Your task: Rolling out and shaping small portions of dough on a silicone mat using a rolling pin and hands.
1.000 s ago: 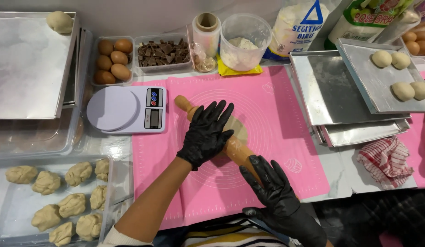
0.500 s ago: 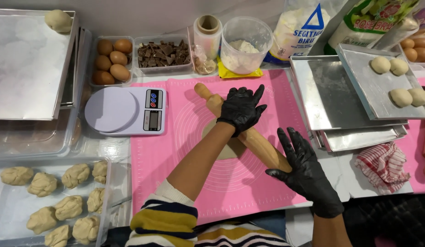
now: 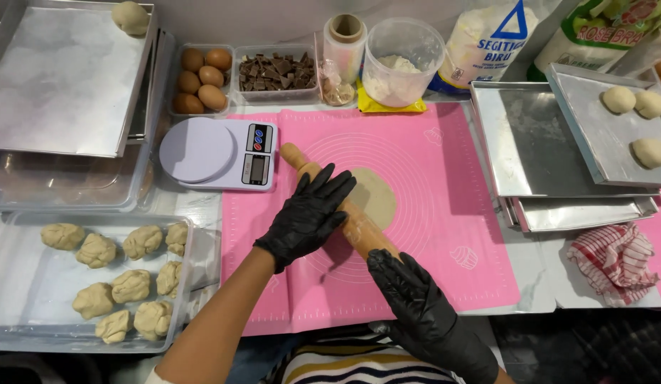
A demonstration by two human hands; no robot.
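Observation:
A wooden rolling pin (image 3: 355, 226) lies diagonally across a pink silicone mat (image 3: 451, 206), resting on a flattened round of dough (image 3: 375, 193). My left hand (image 3: 308, 215), in a black glove, presses flat on the pin's upper half, fingers spread. My right hand (image 3: 412, 299), also black-gloved, presses on the pin's lower end near the mat's front edge. The dough shows only to the right of the pin.
A white kitchen scale (image 3: 218, 153) sits left of the mat. A clear tub (image 3: 11, 284) holds several dough lumps. Behind are eggs (image 3: 201, 78), chocolate chunks (image 3: 276, 72), a flour tub (image 3: 400, 64) and metal trays (image 3: 529, 142) with dough balls (image 3: 635, 103). A striped cloth (image 3: 615, 259) lies right.
Both hands and the rolling pin have moved back toward me and left across the dough, after pushing away half a second ago.

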